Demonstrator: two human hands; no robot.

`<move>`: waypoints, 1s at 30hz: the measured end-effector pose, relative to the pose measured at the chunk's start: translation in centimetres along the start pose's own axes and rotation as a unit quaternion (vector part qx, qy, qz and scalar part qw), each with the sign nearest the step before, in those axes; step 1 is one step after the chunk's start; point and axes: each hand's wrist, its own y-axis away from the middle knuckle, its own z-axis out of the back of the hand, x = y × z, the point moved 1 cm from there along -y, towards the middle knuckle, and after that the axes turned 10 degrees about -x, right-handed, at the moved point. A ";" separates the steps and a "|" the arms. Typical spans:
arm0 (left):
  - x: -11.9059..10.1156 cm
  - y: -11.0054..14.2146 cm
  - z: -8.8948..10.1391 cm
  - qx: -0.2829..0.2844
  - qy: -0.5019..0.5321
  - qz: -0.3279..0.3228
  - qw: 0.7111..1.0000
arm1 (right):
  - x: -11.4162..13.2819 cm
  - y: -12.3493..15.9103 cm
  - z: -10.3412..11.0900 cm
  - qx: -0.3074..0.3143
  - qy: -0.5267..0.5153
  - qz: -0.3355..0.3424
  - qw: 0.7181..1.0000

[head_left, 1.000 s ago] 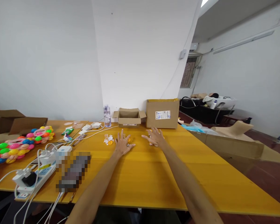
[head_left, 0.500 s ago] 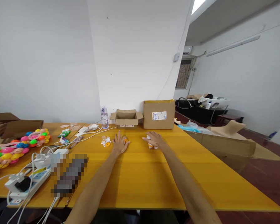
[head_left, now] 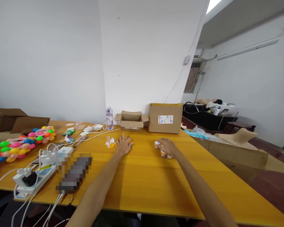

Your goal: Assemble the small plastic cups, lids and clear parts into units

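My left hand [head_left: 123,145] lies flat on the yellow table [head_left: 144,179], fingers stretched toward the far side, with something small and orange under its fingertips. A little heap of small white and orange parts [head_left: 110,142] sits just left of it. My right hand [head_left: 167,147] is curled over several small white and orange pieces [head_left: 162,153] on the tabletop. Both forearms reach out from the near edge.
Behind the hands stand an open small carton [head_left: 132,120], a closed carton [head_left: 165,118] and a water bottle [head_left: 109,117]. Coloured plastic balls [head_left: 23,144], power strips with cables [head_left: 35,175] and a blurred dark object [head_left: 73,173] fill the left side. Flat cardboard [head_left: 239,148] lies off the right edge.
My right hand went from spread open to curled over small pieces and drew back toward me and rightward. My left hand closed its spread fingers but stayed in place.
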 end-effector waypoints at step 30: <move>4.3 -0.5 0.6 -0.045 0.114 -0.043 0.992 | -3.2 6.6 -2.7 -0.292 0.071 0.223 0.927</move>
